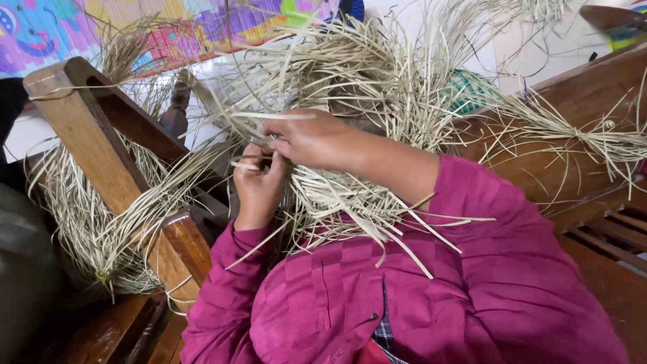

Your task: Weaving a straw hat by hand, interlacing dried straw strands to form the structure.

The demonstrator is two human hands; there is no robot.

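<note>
A tangled mass of pale dried straw strips (pixel 364 74) lies on my lap and spreads upward. My left hand (pixel 258 183) pinches a few strips at the near edge of the mass, fingers closed around them. My right hand (pixel 317 140) reaches across from the right, its fingers closed on strips right above my left hand. The two hands touch. A flat strip (pixel 273 116) sticks out leftward over my right hand's fingers. Both arms wear magenta sleeves (pixel 472 269).
A wooden chair arm (pixel 87 128) slants on the left with straw bundles (pixel 81 216) draped over it. Another wooden arm (pixel 579 101) on the right carries a tied bundle (pixel 593 138). A colourful mat (pixel 135 27) lies beyond.
</note>
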